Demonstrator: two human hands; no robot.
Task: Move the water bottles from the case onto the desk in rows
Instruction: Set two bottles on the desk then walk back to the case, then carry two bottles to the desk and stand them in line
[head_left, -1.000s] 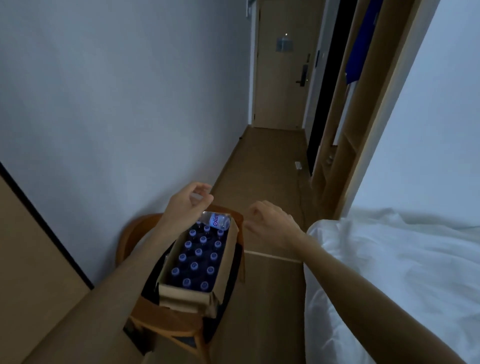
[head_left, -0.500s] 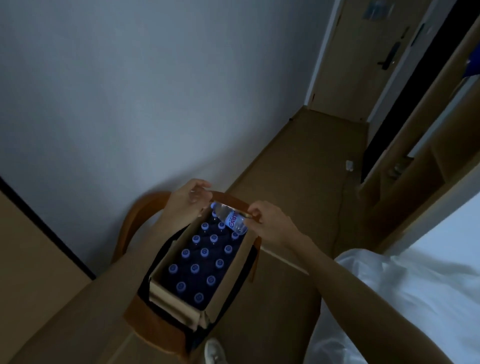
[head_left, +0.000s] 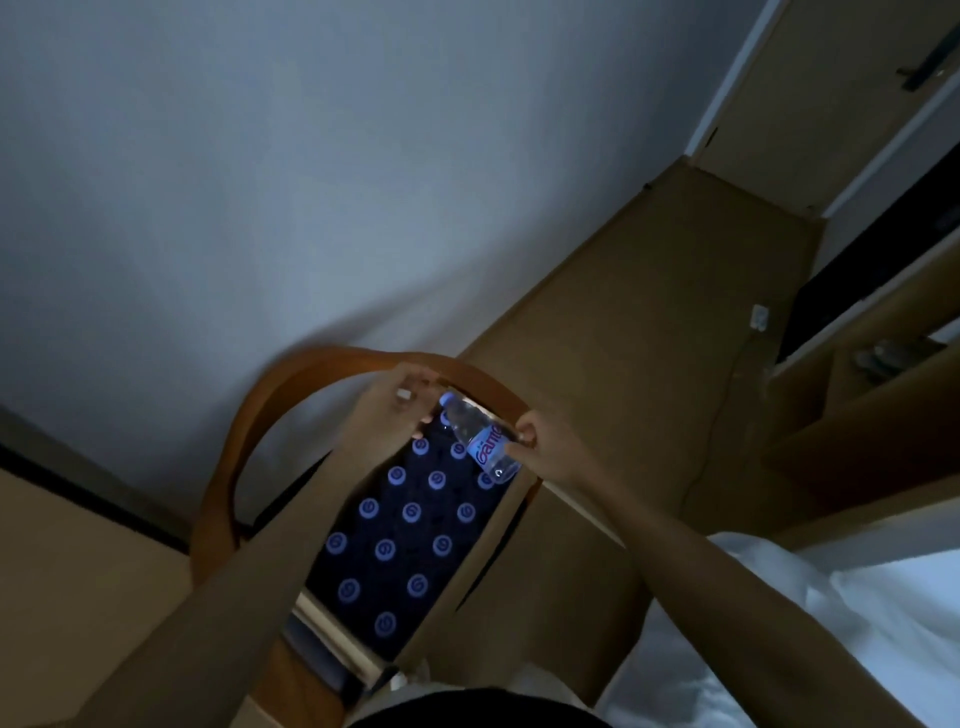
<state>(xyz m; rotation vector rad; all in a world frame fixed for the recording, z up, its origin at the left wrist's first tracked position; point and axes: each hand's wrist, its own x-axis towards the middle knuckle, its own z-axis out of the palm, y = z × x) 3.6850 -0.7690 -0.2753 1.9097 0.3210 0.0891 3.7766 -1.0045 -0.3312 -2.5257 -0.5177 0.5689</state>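
An open cardboard case (head_left: 470, 566) sits on a wooden chair (head_left: 244, 436) and holds several upright water bottles (head_left: 410, 513) with pale blue caps. One clear water bottle (head_left: 480, 441) with a red-lettered label lies tilted across the far end of the case. My right hand (head_left: 545, 447) pinches it at the label end. My left hand (head_left: 387, 410) is curled at the far left corner of the case, just beside the bottle's cap. Whether it grips anything is unclear. A tan desk surface (head_left: 78, 571) lies at the left.
A grey wall runs behind the chair. A white bed (head_left: 831, 623) fills the lower right. Wooden floor (head_left: 649, 338) leads to a door (head_left: 831, 78) at the top right, with open wardrobe shelves (head_left: 883, 405) on the right.
The view tilted down and closer over the case. My right hand came in from the right and took hold of the lying bottle; my left hand stayed at the far corner.
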